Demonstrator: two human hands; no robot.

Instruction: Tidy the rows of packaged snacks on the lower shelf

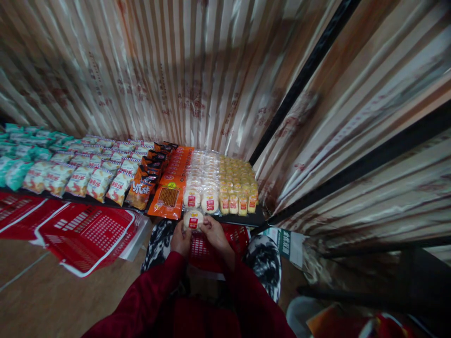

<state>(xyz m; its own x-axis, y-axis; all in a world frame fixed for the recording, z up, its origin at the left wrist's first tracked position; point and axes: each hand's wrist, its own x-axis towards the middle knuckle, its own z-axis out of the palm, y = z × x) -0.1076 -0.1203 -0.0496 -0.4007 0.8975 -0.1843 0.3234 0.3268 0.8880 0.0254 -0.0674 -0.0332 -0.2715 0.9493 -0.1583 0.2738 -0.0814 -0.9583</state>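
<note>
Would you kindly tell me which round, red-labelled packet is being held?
The frontmost packet, between the left hand and right hand; the others lie behind, unheld.

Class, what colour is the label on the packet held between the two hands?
The label on the packet is mainly red; the head view shows it best.

Long dark-red sleeves and black-and-white mottled trousers.

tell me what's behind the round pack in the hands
Beyond the round pack are rows of similar packs, the front two with red labels. Whatever it covers directly behind can't be seen.
</note>
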